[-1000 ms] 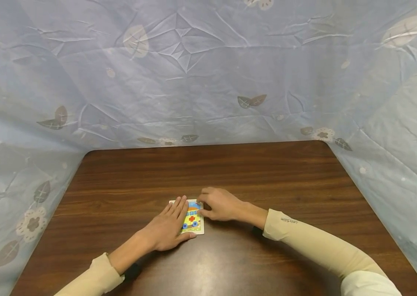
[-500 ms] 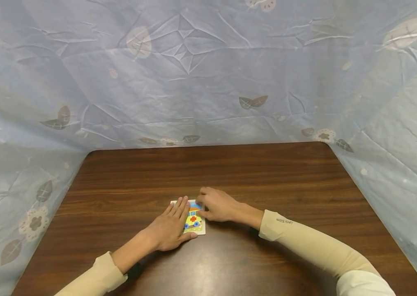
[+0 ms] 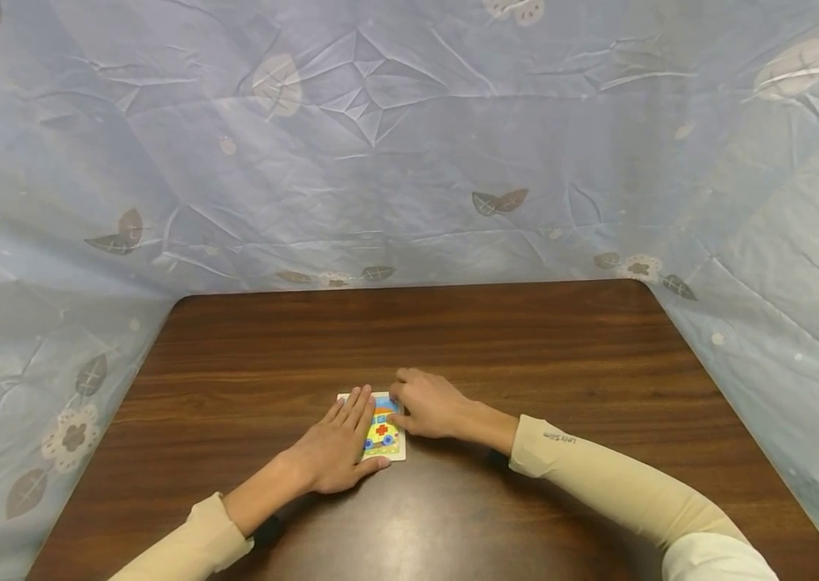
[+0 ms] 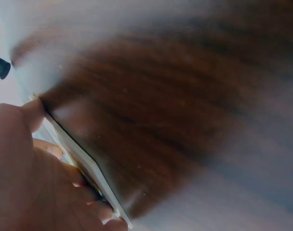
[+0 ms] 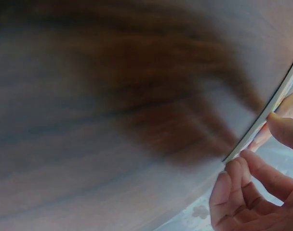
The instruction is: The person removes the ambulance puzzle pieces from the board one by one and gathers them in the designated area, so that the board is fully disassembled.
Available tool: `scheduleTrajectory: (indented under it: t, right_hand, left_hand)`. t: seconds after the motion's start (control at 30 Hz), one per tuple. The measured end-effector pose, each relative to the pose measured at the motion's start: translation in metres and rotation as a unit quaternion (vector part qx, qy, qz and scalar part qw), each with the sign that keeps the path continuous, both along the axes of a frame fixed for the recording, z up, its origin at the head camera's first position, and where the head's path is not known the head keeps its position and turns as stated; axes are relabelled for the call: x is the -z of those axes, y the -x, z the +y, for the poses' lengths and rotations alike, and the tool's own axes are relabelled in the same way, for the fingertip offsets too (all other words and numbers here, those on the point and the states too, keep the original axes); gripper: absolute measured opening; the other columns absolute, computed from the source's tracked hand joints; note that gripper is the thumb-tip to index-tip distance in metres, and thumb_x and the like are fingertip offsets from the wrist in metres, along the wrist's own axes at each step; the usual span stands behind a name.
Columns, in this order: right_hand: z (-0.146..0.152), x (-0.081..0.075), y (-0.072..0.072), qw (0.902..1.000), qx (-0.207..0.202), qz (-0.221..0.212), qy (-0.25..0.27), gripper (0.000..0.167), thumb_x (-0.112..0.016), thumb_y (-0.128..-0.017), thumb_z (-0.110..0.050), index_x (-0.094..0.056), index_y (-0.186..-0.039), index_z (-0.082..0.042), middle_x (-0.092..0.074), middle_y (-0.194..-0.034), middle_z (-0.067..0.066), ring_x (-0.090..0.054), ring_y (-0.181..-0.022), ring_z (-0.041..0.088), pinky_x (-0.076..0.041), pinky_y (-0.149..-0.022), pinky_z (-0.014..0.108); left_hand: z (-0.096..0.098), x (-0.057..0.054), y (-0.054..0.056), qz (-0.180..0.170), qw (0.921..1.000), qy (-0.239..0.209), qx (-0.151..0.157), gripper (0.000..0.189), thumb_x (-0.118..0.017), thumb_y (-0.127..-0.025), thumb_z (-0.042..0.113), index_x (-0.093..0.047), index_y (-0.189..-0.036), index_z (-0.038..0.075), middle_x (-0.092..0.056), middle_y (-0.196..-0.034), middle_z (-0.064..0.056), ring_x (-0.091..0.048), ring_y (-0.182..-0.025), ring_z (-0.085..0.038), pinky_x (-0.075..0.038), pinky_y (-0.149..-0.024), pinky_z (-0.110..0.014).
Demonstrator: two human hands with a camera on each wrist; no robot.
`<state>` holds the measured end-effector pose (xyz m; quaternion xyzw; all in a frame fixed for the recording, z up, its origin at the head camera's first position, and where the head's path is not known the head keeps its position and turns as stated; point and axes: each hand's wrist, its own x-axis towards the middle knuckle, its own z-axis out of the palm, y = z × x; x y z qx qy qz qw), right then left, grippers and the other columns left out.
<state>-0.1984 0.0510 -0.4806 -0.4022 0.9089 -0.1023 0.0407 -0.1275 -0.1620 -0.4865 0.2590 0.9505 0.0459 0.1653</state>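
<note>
A small picture board with a pale border and a coloured ambulance picture lies on the brown table. My left hand rests on its left part, fingers straight, thumb at the front edge; it hides that side of the picture. In the left wrist view the left hand lies along the board's pale edge. My right hand holds the far right corner with bent fingers. In the right wrist view the right hand's thumb is on the board's edge and the index finger is at the corner.
The wooden table stretches around both hands. A wrinkled pale blue cloth with leaf and flower prints hangs behind the table and along both sides.
Both hands stay at the board almost still; the right fingers shift only slightly at its corner. The whole head view drifts a little to the right.
</note>
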Motion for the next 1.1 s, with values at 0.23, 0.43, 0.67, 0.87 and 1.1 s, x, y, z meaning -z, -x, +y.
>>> scheduleTrajectory:
  t: [0.23, 0.43, 0.67, 0.87, 1.1]
  right_hand:
    - [-0.0039, -0.0017, 0.0027, 0.9997, 0.008, -0.024, 0.000, 0.034, -0.077, -0.097, -0.034, -0.074, -0.114, -0.004, -0.069, -0.110, 0.007, -0.064, -0.093, 0.015, -0.058, -0.078, 0.025]
    - [-0.0047, -0.0033, 0.0051, 0.9978, 0.019, -0.063, 0.008, 0.032, -0.078, -0.096, -0.032, -0.072, -0.110, -0.004, -0.066, -0.106, 0.006, -0.057, -0.087, 0.012, -0.052, -0.074, 0.023]
    - [-0.0045, -0.0022, 0.0071, 0.9953, 0.030, -0.089, 0.023, 0.032, -0.080, -0.095, -0.030, -0.066, -0.109, -0.004, -0.062, -0.100, 0.003, -0.053, -0.083, 0.011, -0.049, -0.072, 0.022]
    - [-0.0038, -0.0032, 0.0074, 0.9933, 0.034, -0.102, 0.041, 0.027, -0.079, -0.096, -0.023, -0.064, -0.108, -0.004, -0.062, -0.095, 0.002, -0.052, -0.078, 0.010, -0.047, -0.067, 0.020]
    - [0.0001, -0.0035, 0.0080, 0.9859, 0.043, -0.131, 0.094, 0.011, -0.073, -0.097, -0.008, -0.065, -0.105, -0.006, -0.064, -0.090, 0.000, -0.055, -0.073, 0.007, -0.049, -0.065, 0.019]
  left_hand:
    - [0.0004, -0.0018, 0.0013, 0.000, 1.0000, 0.007, -0.001, 0.097, -0.037, -0.105, 0.070, -0.014, -0.167, 0.000, -0.003, -0.177, -0.020, -0.005, -0.167, -0.036, -0.015, -0.136, -0.054]
    - [0.0011, -0.0022, 0.0009, -0.006, 1.0000, 0.006, -0.004, 0.097, -0.038, -0.105, 0.070, -0.013, -0.168, 0.000, -0.002, -0.177, -0.020, -0.004, -0.167, -0.035, -0.014, -0.136, -0.054]
    - [0.0009, -0.0006, 0.0002, -0.002, 1.0000, 0.006, -0.002, 0.097, -0.037, -0.105, 0.071, -0.013, -0.168, 0.000, -0.001, -0.177, -0.021, -0.004, -0.167, -0.035, -0.015, -0.135, -0.055]
    - [0.0004, 0.0006, -0.0006, 0.000, 1.0000, 0.003, -0.002, 0.098, -0.038, -0.105, 0.070, -0.013, -0.168, 0.000, -0.002, -0.177, -0.021, -0.004, -0.167, -0.035, -0.015, -0.135, -0.055]
    - [0.0011, -0.0002, 0.0000, -0.002, 1.0000, 0.002, -0.005, 0.098, -0.039, -0.105, 0.070, -0.013, -0.168, 0.000, -0.002, -0.178, -0.020, -0.004, -0.167, -0.035, -0.015, -0.136, -0.054]
